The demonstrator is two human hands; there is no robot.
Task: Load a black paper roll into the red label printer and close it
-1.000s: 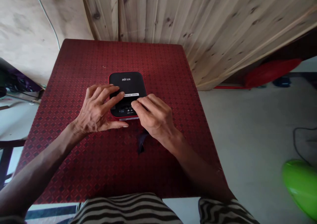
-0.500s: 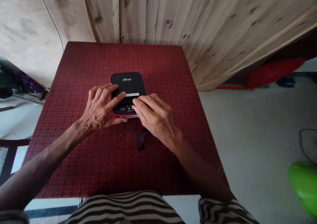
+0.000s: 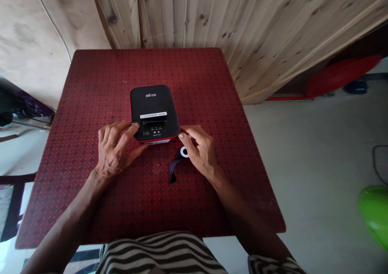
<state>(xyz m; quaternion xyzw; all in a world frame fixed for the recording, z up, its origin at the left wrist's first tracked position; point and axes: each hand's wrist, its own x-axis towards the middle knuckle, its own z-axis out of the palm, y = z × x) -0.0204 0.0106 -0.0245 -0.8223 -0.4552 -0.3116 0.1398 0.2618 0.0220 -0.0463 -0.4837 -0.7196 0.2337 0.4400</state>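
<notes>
A small black box-shaped device with a red lower edge (image 3: 154, 109) sits in the middle of a red patterned table (image 3: 91, 96); it has a white label strip and small buttons on its top. My left hand (image 3: 114, 150) rests at its near left corner, fingers curled, fingertips touching its side. At the near right corner is my right hand (image 3: 198, 149), index finger against the device's edge, the other fingers curved over a small white ring-like thing (image 3: 184, 152). A dark strip (image 3: 175, 169) lies on the table just under that hand.
A wooden plank wall (image 3: 242, 27) stands behind the table and runs along the right. A green rounded object (image 3: 374, 213) sits on the grey floor at right. Red and blue things (image 3: 339, 78) lie under the wall's edge. Dark clutter (image 3: 15, 108) is at far left.
Both hands have slid off the device's top toward me and now sit at its near corners. The white label and buttons are uncovered, and the white ring shows under my right hand.
</notes>
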